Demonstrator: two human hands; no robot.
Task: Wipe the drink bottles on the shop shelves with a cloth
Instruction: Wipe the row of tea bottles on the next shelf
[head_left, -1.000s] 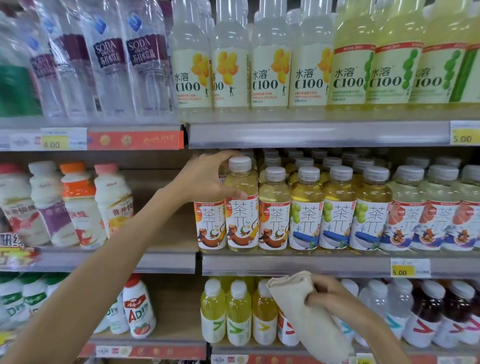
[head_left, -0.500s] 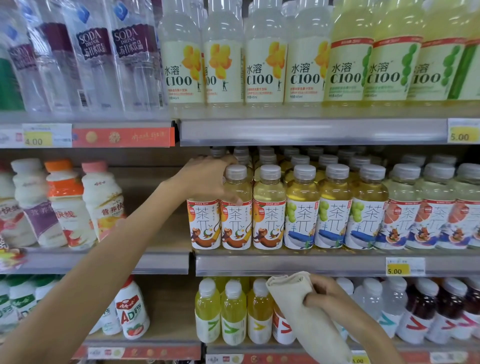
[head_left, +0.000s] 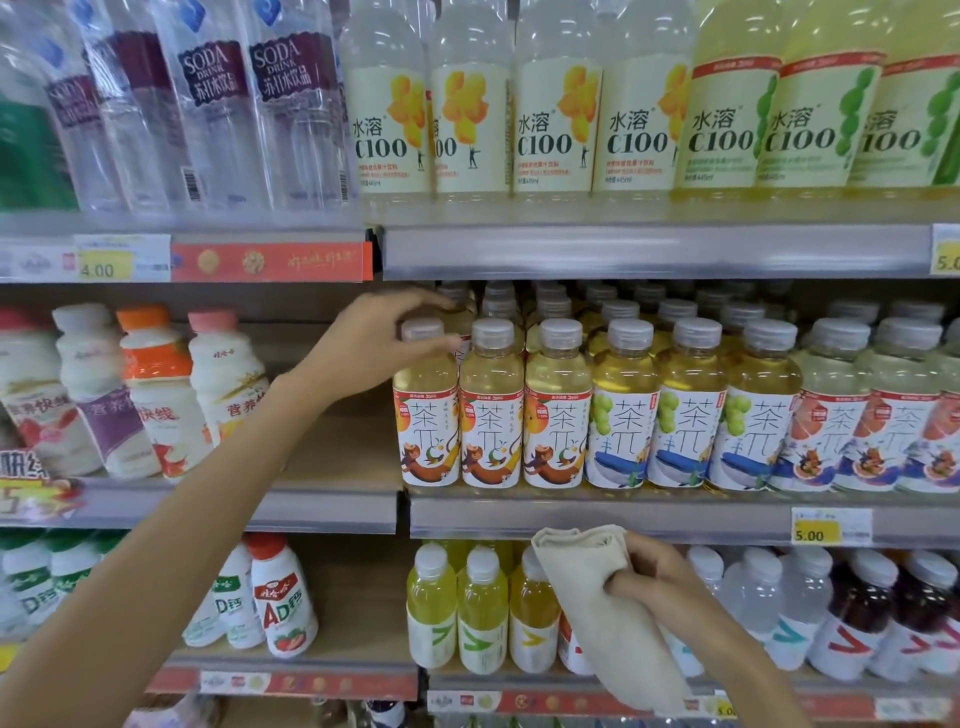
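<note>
Tea bottles with grey caps fill the middle shelf (head_left: 597, 512). My left hand (head_left: 379, 340) reaches in from the left and curls around the neck of the leftmost front peach tea bottle (head_left: 428, 415), thumb in front under the cap, fingers behind it. The bottle stands upright in line with its neighbours. My right hand (head_left: 657, 574) is lower, in front of the bottom shelf, shut on a folded beige cloth (head_left: 592, 582) that hangs down over the small yellow bottles (head_left: 480, 613). The cloth touches no tea bottle.
The upper shelf (head_left: 649, 249) carries tall C100 bottles (head_left: 556, 119) and clear soda bottles (head_left: 213, 109). White milk-drink bottles (head_left: 156, 389) stand left of my arm, with bare shelf board between them and the tea. Price tags hang on the shelf edges.
The view has shifted slightly. My left hand slid from covering the leftmost bottle's cap to curling around it, so the cap now shows. The right hand with the cloth stayed put.
</note>
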